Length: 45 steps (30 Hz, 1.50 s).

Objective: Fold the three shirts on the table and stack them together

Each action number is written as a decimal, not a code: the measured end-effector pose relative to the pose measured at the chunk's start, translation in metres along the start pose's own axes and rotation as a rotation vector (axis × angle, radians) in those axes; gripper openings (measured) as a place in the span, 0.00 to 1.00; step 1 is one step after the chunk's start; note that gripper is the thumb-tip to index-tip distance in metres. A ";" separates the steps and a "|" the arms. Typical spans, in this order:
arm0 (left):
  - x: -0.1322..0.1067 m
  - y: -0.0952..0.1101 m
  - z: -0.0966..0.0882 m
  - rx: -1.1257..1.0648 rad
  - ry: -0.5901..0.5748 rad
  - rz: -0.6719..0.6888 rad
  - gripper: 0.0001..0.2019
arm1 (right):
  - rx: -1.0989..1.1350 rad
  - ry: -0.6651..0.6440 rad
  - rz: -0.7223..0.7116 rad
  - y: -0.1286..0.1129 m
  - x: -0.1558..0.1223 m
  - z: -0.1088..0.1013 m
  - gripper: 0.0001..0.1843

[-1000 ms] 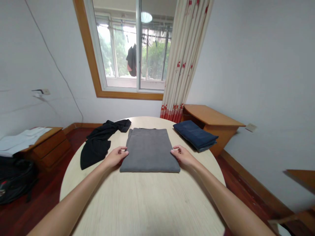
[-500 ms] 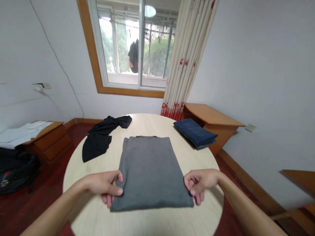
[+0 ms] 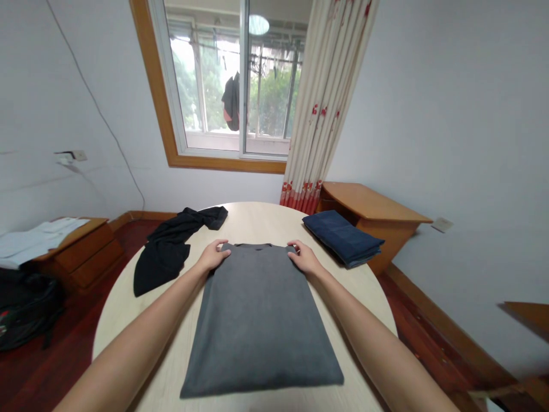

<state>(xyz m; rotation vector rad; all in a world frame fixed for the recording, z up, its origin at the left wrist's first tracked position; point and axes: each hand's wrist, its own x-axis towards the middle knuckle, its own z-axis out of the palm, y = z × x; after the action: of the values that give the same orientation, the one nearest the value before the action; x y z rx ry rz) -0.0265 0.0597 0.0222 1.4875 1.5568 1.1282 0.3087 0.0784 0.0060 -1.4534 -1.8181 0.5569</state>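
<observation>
A grey garment [image 3: 257,320], folded into a long rectangle, lies flat on the round pale wooden table [image 3: 257,217] and reaches close to the near edge. My left hand [image 3: 214,256] rests on its far left corner with the fingers curled onto the cloth. My right hand [image 3: 303,258] is on the far right corner, fingers bent and pinching the edge. Both forearms run along the garment's sides.
A crumpled black garment [image 3: 165,252] lies at the table's far left. A folded dark blue garment [image 3: 343,234] sits at the far right. A wooden side desk [image 3: 369,206] stands beyond it, beside a curtain [image 3: 326,103]. A low cabinet [image 3: 81,246] with white cloth [image 3: 26,240] stands left.
The grey garment has slid toward me. My hands left its near corners and reached forward to its far corners.
</observation>
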 end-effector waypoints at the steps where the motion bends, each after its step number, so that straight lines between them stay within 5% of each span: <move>1: 0.000 -0.003 -0.003 -0.041 0.006 0.032 0.26 | 0.023 0.007 -0.027 0.000 0.002 0.000 0.17; 6: 0.006 -0.006 -0.022 -0.245 0.059 0.194 0.32 | 0.163 0.069 -0.194 -0.010 0.016 -0.004 0.18; 10: 0.016 -0.013 -0.020 -0.261 0.102 0.105 0.32 | 0.096 0.110 -0.149 -0.008 0.028 0.007 0.17; 14: 0.021 -0.026 -0.016 0.035 0.154 0.027 0.20 | -0.099 0.057 -0.151 0.000 0.029 0.019 0.15; 19: -0.002 -0.010 -0.011 0.487 0.204 0.263 0.19 | -0.399 0.052 -0.050 -0.034 0.006 0.019 0.22; 23: -0.040 0.013 0.024 0.778 -0.036 0.541 0.23 | -0.506 -0.080 -0.256 -0.078 -0.023 0.037 0.29; 27: -0.058 0.009 0.046 0.939 -0.254 0.452 0.28 | -0.544 -0.327 -0.304 -0.081 -0.037 0.055 0.32; 33: -0.035 -0.018 0.008 0.941 -0.234 0.183 0.36 | -0.536 -0.293 0.029 -0.025 -0.025 0.025 0.39; 37: -0.038 -0.029 -0.015 0.967 -0.185 0.113 0.34 | -0.483 -0.287 0.062 -0.007 -0.033 0.004 0.36; 41: -0.072 -0.040 -0.033 0.913 -0.182 0.208 0.31 | -0.360 -0.253 -0.043 0.006 -0.064 -0.011 0.32; 45: -0.121 -0.043 -0.052 0.725 -0.303 0.441 0.28 | -0.170 -0.245 -0.230 0.019 -0.106 -0.029 0.29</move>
<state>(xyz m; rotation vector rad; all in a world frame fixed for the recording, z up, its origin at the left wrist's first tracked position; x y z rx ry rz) -0.0786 -0.0650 -0.0081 2.4434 1.5298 0.5054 0.3531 -0.0210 -0.0184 -1.3039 -2.2388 0.4903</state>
